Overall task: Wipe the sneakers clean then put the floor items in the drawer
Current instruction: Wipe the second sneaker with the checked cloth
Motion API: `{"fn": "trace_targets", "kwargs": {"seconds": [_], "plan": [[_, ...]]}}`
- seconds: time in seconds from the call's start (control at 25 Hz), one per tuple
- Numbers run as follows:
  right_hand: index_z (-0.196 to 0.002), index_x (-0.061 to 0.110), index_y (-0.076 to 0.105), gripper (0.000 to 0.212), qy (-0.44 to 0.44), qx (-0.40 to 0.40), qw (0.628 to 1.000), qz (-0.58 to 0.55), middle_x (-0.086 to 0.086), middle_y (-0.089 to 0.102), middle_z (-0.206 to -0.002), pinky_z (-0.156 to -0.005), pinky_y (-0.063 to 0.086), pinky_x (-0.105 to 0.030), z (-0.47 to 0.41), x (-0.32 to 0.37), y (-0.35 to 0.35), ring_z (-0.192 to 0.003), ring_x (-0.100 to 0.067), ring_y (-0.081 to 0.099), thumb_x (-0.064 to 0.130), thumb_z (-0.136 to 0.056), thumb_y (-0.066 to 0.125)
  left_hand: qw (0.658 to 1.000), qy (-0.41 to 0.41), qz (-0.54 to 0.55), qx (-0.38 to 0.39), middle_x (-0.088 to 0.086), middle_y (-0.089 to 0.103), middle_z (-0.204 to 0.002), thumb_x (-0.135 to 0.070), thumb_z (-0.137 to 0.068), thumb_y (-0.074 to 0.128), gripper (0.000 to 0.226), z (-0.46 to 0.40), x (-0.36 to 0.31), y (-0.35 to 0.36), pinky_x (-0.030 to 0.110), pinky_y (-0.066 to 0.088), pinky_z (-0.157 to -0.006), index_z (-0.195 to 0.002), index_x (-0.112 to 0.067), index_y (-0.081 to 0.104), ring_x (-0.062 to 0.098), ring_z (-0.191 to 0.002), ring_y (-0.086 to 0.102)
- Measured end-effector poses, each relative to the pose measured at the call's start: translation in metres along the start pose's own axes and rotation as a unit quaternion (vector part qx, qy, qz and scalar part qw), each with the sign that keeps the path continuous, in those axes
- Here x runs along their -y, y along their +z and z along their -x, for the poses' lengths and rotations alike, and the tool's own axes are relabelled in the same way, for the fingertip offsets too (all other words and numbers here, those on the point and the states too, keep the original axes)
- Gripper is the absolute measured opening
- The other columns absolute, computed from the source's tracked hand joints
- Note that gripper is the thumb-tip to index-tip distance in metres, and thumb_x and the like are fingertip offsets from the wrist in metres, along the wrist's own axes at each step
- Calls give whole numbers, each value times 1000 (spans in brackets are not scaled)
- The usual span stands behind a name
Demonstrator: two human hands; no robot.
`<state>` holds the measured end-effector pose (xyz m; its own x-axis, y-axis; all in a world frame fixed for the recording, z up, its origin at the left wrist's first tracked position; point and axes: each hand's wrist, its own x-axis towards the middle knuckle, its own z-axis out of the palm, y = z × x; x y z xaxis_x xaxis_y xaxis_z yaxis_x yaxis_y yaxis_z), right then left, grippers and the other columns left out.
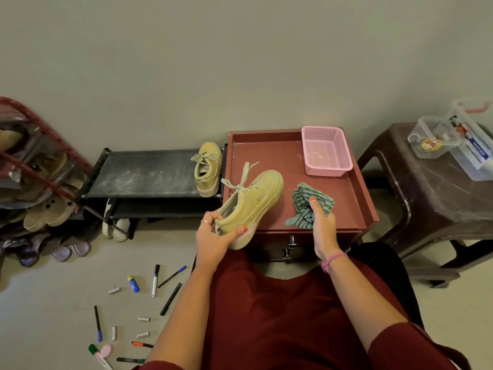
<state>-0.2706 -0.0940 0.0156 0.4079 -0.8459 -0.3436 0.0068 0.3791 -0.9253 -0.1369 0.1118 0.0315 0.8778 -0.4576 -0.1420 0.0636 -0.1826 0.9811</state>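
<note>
The left hand (213, 236) grips the heel of a sneaker (253, 204) of matt, suede-like olive cloth with a smooth, paler rubbery sole and flat woven laces. Beyond that grip, a matching matt sneaker (208, 169) sits on a rack (149, 172) of dull black fabric, dusted and scuffed. The right hand (322, 231) pinches a soft striped cloth (306, 206), crumpled and matt. Under both grips lies a painted reddish tray top (266, 156), semi-matt with pale scratches. Beyond the cloth stands a pink basket (325, 150) of perforated plastic. Right of it, a glossy brown plastic stool (426, 198) carries clear plastic boxes (453, 140).
</note>
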Motion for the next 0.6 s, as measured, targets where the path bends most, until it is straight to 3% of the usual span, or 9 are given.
{"fn": "trace_targets", "kwargs": {"seconds": [0.24,0.44,0.6], "plan": [[-99,18,67,15,-33,50,998,-14,-3,72,-99,-88,52,-36,9,22,35,-98,-22,67,27,-94,56,997,62,14,-39,-8,68,-112,3,-62,87,47,2,-24,-31,23,55,-82,-83,-11,47,5,-106,64],[-114,13,61,31,-45,79,996,10,-6,67,-110,-84,52,-31,2,34,64,-104,-22,64,34,-93,55,996,57,68,-30,-9,69,-105,10,-64,82,46,0,-36,-53,24,57,-76,-83,-11,46,6,-100,67],[-127,16,50,33,-170,161,969,82,5,61,-117,-96,46,-27,-5,65,89,-112,-10,57,20,-94,50,995,58,84,-7,-13,70,-94,12,-63,81,46,-2,-41,-63,26,57,-74,-81,-10,45,7,-95,68]]}}
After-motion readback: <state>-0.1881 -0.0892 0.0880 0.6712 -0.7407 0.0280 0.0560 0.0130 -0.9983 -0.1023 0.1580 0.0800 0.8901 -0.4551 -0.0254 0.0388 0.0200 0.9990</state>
